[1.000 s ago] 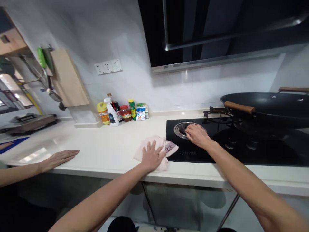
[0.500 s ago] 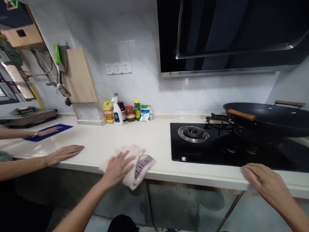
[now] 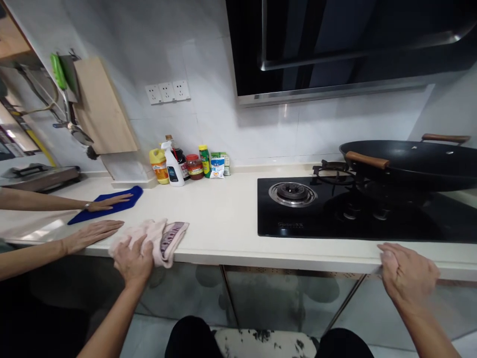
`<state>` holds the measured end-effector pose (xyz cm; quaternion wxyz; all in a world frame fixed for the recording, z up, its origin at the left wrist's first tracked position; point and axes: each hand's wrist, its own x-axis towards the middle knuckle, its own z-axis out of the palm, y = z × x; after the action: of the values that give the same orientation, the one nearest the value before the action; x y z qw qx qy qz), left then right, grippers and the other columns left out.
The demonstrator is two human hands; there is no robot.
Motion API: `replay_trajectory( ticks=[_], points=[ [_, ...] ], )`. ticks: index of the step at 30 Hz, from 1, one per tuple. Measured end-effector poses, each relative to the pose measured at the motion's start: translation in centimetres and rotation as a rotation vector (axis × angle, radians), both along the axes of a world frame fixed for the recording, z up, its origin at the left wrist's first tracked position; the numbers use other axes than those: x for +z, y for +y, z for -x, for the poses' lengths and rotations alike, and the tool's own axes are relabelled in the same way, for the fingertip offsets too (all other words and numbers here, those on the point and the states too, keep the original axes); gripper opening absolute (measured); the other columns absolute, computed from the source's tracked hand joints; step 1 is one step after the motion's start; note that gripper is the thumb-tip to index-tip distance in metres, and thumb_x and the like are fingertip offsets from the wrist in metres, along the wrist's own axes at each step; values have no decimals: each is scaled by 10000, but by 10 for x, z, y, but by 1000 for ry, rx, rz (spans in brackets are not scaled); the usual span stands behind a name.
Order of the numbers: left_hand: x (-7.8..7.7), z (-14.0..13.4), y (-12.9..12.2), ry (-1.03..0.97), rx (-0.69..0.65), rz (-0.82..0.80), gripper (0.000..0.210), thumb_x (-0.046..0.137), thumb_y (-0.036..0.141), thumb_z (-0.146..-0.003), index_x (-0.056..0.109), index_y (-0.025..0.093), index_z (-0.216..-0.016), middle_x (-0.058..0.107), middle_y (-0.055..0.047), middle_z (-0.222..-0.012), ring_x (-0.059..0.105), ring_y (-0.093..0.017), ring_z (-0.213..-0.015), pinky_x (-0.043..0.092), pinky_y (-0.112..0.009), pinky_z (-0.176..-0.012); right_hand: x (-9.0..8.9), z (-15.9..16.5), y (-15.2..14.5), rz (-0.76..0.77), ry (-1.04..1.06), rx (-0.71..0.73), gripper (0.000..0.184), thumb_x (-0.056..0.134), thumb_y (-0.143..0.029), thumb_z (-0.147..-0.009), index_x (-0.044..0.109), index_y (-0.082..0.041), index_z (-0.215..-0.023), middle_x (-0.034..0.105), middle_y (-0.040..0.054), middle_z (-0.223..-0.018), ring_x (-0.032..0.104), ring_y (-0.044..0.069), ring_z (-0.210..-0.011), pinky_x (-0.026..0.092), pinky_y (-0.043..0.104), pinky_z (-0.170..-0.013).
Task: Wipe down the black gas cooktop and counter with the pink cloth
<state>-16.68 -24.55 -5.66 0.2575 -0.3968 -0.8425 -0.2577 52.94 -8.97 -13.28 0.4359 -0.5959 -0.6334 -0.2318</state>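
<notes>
My left hand [image 3: 133, 261] presses on a pale pink cloth [image 3: 154, 238] with a purple patterned strip, its fingers bent into the fabric. Part of the cloth hangs over the front edge of the white countertop [image 3: 219, 214]. My right hand [image 3: 408, 276] is closed around the counter's front edge, in front of the black gas hob [image 3: 298, 228]. Left of my cloth, a co-worker's hand [image 3: 93, 236] lies flat on the counter. The co-worker's other hand [image 3: 110, 203] rests on a blue cloth [image 3: 132, 194].
A black wok [image 3: 402, 169] with wooden handles sits on the hob's right side. Along the wall stand a white spray bottle [image 3: 174, 169], a yellow jug [image 3: 159, 166] and a red-lidded jar [image 3: 195, 167]. Overhead is a dark range hood [image 3: 335, 40]. A wooden board [image 3: 104, 109] hangs at left.
My left hand and the pink cloth have slid left along the counter, nearer the co-worker's hand. The blue cloth's shape has shifted under the co-worker's hand. My right hand stays at the edge.
</notes>
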Motion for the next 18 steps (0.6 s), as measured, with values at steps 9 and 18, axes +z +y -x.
replay_trajectory(
  ticks=[9,18],
  points=[
    [-68,-169,34,230,-423,-189,532,459,603,-932,677,204,-1209,518,-164,-1334,394,-359,-1319,221,-576,-1153,-6,4,3,-121,44,54,373,384,-339,-976,720,-193,-1040,732,117,-1068,613,274,-1054,323,451,-958],
    [-44,-310,58,500,-854,-9,585,676,625,-842,605,356,-1357,584,-124,-1346,504,-350,-1227,326,-522,-1066,-5,9,5,-164,49,30,393,365,-332,-995,727,-179,-1020,739,95,-1041,621,256,-1033,317,422,-977]
  ],
)
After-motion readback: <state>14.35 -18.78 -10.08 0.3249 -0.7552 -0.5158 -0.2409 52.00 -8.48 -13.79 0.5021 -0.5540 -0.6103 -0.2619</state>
